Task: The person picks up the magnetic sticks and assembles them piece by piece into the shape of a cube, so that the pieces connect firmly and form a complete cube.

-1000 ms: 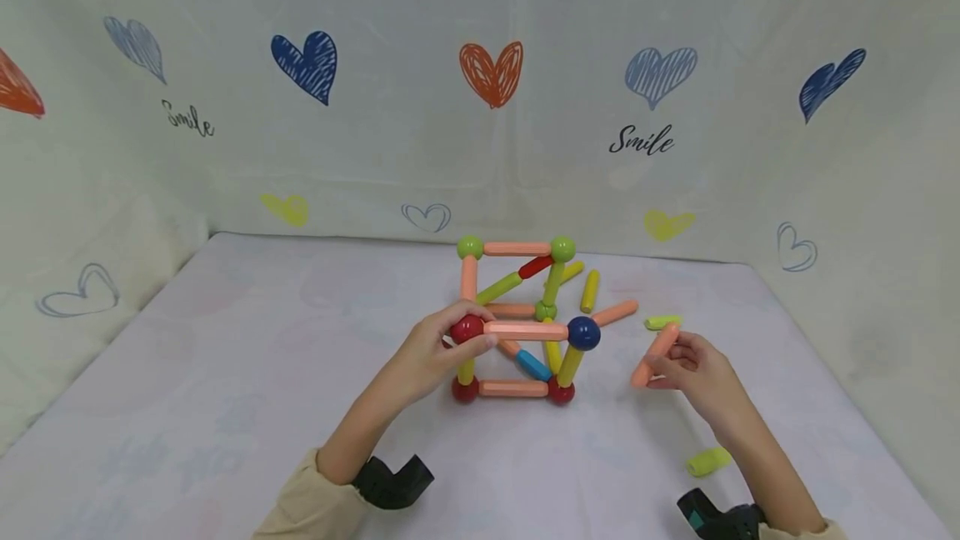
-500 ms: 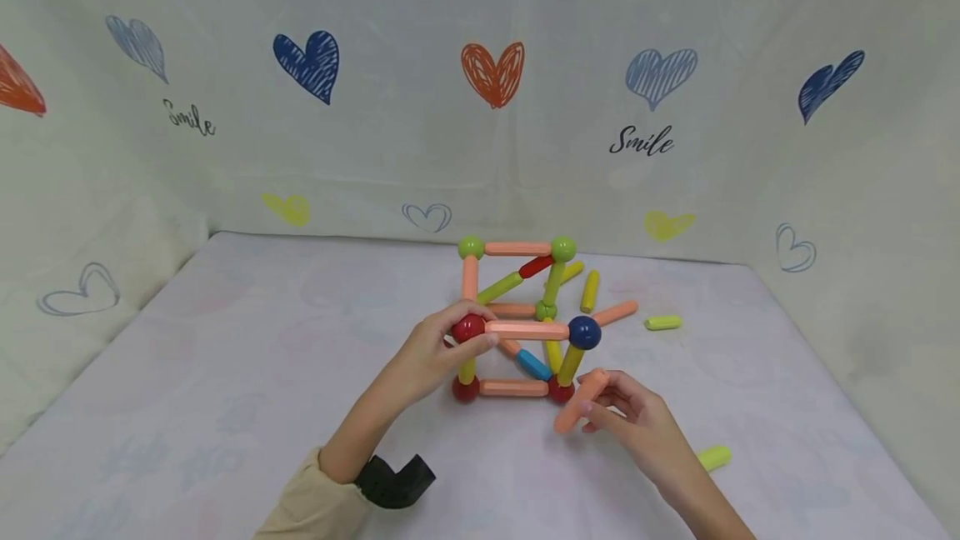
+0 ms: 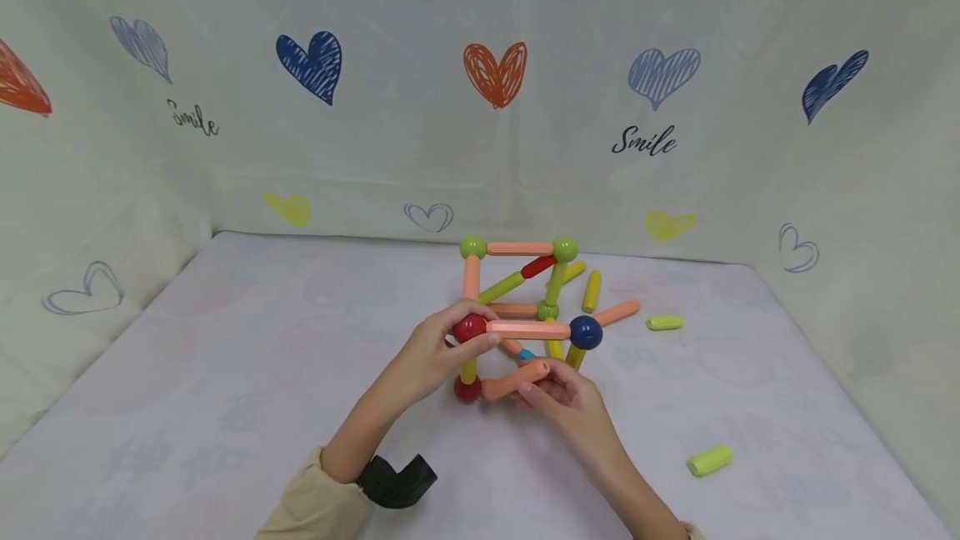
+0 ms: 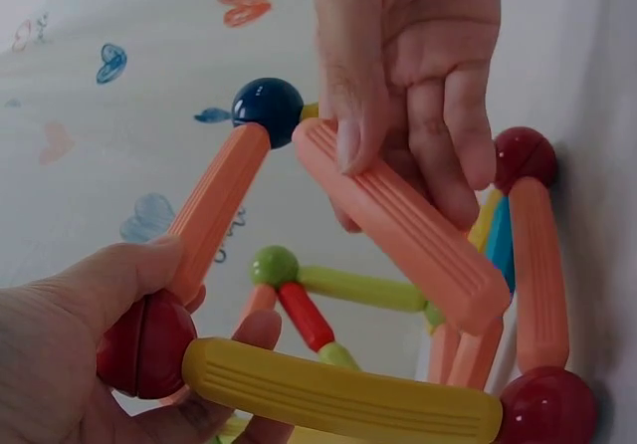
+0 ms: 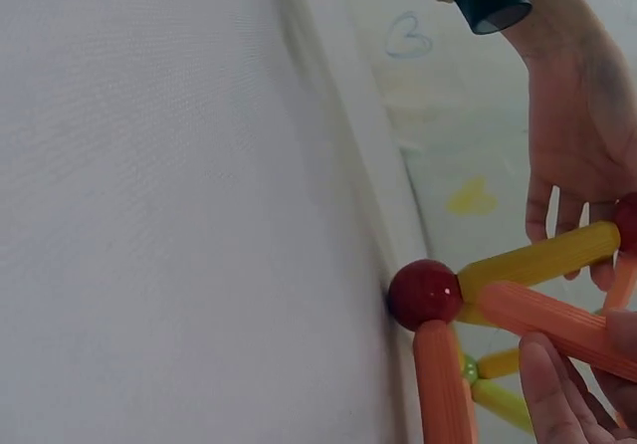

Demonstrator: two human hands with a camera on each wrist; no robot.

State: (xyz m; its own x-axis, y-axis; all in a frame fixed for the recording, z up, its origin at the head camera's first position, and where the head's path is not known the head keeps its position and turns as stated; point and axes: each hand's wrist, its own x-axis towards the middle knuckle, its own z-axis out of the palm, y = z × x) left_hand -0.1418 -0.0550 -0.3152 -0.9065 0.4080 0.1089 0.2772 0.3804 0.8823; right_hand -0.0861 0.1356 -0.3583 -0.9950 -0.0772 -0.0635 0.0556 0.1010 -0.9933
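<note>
A frame of coloured rods and balls stands mid-table, with red, blue and green balls at its corners. My left hand (image 3: 438,348) grips the upper front-left red ball (image 4: 149,346), where an orange rod (image 3: 528,330) and a yellow rod (image 4: 343,389) meet. That orange rod runs right to the blue ball (image 3: 586,332). In my right hand (image 3: 573,407) a loose orange rod (image 4: 403,225) is pinched between thumb and fingers. It slants across the frame's front face, its left end close to the lower front-left red ball (image 5: 425,295). The lower front-right ball is hidden behind my right hand in the head view.
Loose yellow rods (image 3: 592,291) and an orange rod (image 3: 618,312) lie behind and right of the frame. A short green rod (image 3: 664,322) lies further right, and another green rod (image 3: 709,461) nearer the front. A curtain printed with hearts (image 3: 496,73) closes off the back.
My right hand has carried the loose orange rod leftward from the right side of the table to the frame's lower front. My left hand keeps its grip on the red ball.
</note>
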